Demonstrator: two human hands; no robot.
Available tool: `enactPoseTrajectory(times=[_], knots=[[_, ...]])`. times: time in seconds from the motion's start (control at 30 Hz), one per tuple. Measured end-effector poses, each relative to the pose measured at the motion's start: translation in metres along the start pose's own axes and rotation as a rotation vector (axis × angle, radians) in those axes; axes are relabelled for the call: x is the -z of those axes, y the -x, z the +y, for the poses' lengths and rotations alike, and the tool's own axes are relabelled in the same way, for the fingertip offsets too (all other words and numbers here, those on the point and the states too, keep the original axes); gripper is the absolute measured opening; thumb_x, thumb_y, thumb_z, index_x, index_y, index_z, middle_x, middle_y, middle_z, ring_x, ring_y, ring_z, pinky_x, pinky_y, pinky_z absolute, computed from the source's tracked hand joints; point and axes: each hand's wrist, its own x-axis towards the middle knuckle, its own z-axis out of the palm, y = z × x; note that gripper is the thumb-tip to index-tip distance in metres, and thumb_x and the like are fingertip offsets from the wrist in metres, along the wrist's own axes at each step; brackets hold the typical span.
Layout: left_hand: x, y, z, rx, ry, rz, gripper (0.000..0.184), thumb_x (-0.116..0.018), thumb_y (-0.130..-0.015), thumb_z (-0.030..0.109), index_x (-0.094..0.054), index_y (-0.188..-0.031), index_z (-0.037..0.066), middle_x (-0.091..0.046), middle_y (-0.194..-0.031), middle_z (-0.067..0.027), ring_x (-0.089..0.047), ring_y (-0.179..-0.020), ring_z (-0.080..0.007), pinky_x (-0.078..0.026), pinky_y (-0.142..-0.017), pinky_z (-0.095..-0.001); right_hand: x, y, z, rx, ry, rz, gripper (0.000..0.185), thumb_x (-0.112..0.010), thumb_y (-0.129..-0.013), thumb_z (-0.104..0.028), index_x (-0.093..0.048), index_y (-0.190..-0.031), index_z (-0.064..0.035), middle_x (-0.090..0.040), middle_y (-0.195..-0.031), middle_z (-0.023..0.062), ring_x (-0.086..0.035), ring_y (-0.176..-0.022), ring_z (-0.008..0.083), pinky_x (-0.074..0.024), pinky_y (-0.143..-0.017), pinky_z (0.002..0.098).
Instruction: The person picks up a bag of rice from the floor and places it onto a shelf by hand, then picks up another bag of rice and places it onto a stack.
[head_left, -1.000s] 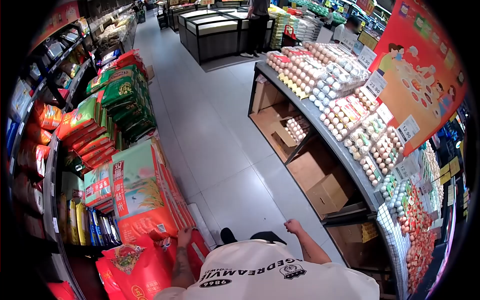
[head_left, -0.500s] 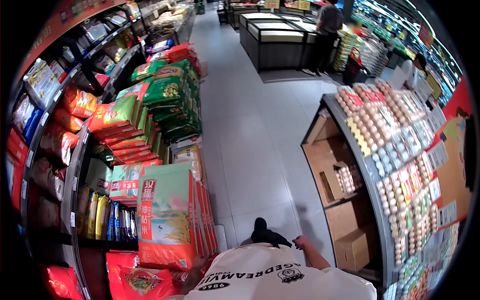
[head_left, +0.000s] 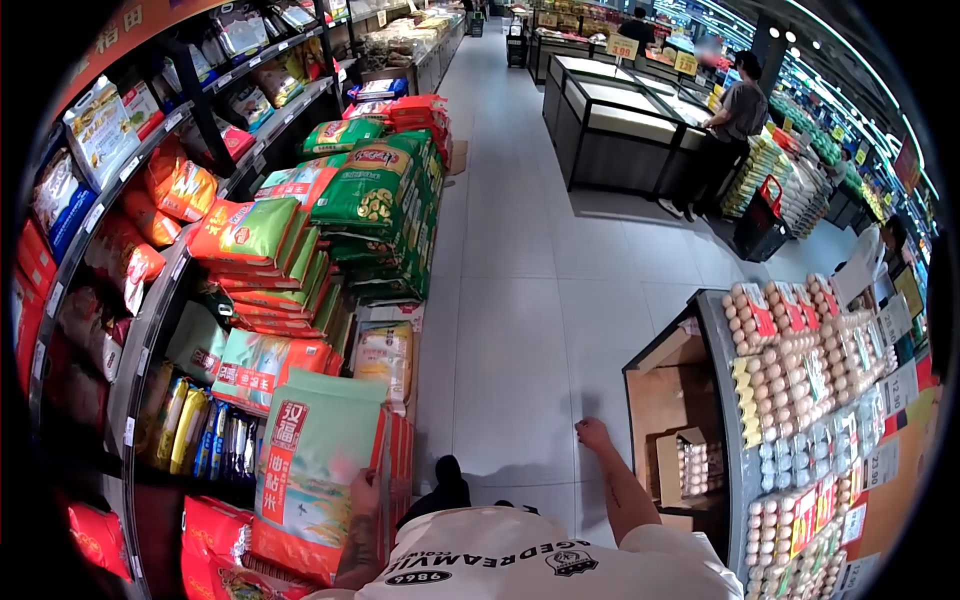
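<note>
My left hand (head_left: 365, 492) is low in front of the body, close beside a green and red rice bag (head_left: 322, 440) on a stack. Its fingers look loosely curled, and I cannot tell whether it touches the bag. Out over the grey floor on the other side, my right hand (head_left: 593, 433) hangs with fingers curled in and nothing in it. To its right stands an egg display (head_left: 722, 400) with a box of eggs (head_left: 695, 465) on its lower shelf.
Left of the aisle (head_left: 505, 300) are shelves of packaged food and piled green sacks (head_left: 375, 200). Ahead to the right, a person (head_left: 740, 120) stands at dark-sided bins (head_left: 615, 140), with a black basket with red handles (head_left: 758, 225) nearby. Cartons of eggs (head_left: 800, 360) cover the right-hand display.
My view has tilted up, showing more of the aisle ahead. My left hand has come up beside the rice bag, and my right hand reaches further forward. I have walked slightly on.
</note>
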Motion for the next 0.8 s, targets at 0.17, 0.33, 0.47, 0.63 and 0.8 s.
enactPoseTrajectory(times=[0.17,0.33,0.47,0.63,0.8], knots=[[-0.006,-0.104,0.018,-0.106,-0.025,0.205,0.029,-0.054,-0.073,0.009,-0.056,-0.102,0.001,-0.058,-0.093,-0.0188,-0.056,-0.086,-0.0328,-0.045,-0.078,-0.0373,-0.025,0.010,-0.045,-0.133,-0.139,-0.206,0.031,-0.056,-0.080,-0.030,-0.062,-0.087,-0.0004,-0.063,-0.070,0.0101,-0.061,-0.056,0.0181,-0.0492,-0.057,0.0320],[-0.007,-0.188,0.025,0.079,-0.393,0.252,0.032,-0.057,-0.069,0.012,-0.057,-0.100,0.003,-0.053,-0.102,-0.0166,-0.047,-0.102,-0.0327,-0.038,-0.087,-0.0415,-0.046,0.047,-0.026,-0.541,0.016,-0.570,0.034,-0.058,-0.079,-0.036,-0.061,-0.082,-0.0021,-0.063,-0.071,0.0096,-0.061,-0.057,0.0207,-0.0498,-0.049,0.0342],[-0.012,-0.262,0.013,0.232,-0.521,0.077,0.033,-0.058,-0.068,0.023,-0.060,-0.097,0.008,-0.053,-0.107,-0.0138,-0.045,-0.107,-0.0307,-0.029,-0.092,-0.0500,-0.024,0.037,-0.048,-0.695,-0.021,-0.449,0.033,-0.056,-0.081,-0.032,-0.060,-0.081,0.0005,-0.062,-0.073,0.0110,-0.062,-0.060,0.0227,-0.0490,-0.049,0.0353],[-0.019,-0.312,0.001,0.367,-0.493,-0.164,0.033,-0.056,-0.068,0.031,-0.064,-0.094,0.011,-0.057,-0.104,-0.0153,-0.051,-0.102,-0.0321,-0.029,-0.093,-0.0546,-0.006,-0.025,-0.097,-0.638,-0.084,-0.364,0.030,-0.055,-0.080,-0.028,-0.058,-0.090,0.0010,-0.062,-0.076,0.0114,-0.062,-0.061,0.0218,-0.0492,-0.050,0.0324],[-0.027,-0.318,0.004,0.412,-0.486,-0.120,0.033,-0.056,-0.066,0.031,-0.066,-0.091,0.012,-0.060,-0.095,-0.0138,-0.056,-0.092,-0.0312,-0.039,-0.084,-0.0470,-0.028,-0.130,-0.137,-0.394,-0.036,-0.404,0.030,-0.056,-0.080,-0.027,-0.057,-0.092,0.0012,-0.062,-0.076,0.0105,-0.062,-0.060,0.0185,-0.0484,-0.048,0.0293]])
